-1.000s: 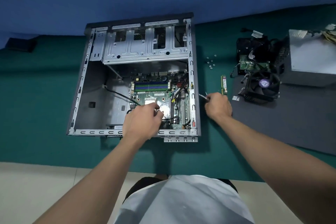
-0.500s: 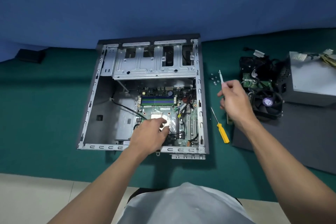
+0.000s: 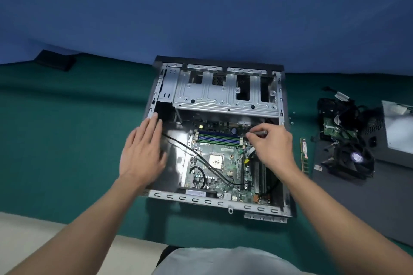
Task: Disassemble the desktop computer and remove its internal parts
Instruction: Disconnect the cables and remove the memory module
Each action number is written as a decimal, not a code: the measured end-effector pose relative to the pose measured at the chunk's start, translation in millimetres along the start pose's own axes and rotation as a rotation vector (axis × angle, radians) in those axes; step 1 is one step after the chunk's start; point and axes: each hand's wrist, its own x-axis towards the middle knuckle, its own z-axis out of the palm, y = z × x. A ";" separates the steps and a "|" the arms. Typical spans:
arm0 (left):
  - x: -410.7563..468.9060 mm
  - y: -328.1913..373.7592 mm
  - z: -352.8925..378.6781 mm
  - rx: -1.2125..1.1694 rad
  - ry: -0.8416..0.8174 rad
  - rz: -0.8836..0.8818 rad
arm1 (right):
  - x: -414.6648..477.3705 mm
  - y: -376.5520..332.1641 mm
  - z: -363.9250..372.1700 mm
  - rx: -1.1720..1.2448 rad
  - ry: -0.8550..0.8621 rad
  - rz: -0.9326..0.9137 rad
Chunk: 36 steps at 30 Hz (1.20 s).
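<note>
The open desktop case (image 3: 154,96) lies flat on the green table, its grey drive cage (image 3: 223,94) at the far end. Inside sits the green motherboard (image 3: 214,174) with blue and green memory slots (image 3: 220,137), a bare CPU (image 3: 216,162) and black cables (image 3: 178,143). My left hand (image 3: 143,154) is spread flat, fingers straight, over the case's left inner side. My right hand (image 3: 271,147) pinches a small silver tool (image 3: 259,133) above the motherboard's upper right corner, next to the memory slots.
Right of the case lie a memory stick (image 3: 303,152), several small screws (image 3: 291,117), a cooler fan (image 3: 353,158), a black drive with cables (image 3: 335,116) and the grey power supply (image 3: 400,129), partly on a dark mat (image 3: 368,207). A black object (image 3: 54,60) sits far left.
My right hand came from the table at the right into the case with the silver tool. My left hand left the CPU area and moved to the case's left side, fingers spread.
</note>
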 end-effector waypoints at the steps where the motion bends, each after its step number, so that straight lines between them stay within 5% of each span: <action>1: 2.2 -3.3 1.1 -0.039 -0.019 0.008 | 4.0 0.1 8.8 -0.010 0.015 0.018; 9: 3.5 -4.7 0.4 -0.486 0.036 -0.258 | 44.0 1.9 53.5 0.080 0.160 0.291; 36: 6.4 0.5 -8.7 -0.450 -0.024 -0.303 | 69.8 4.9 60.4 -0.327 -0.021 0.366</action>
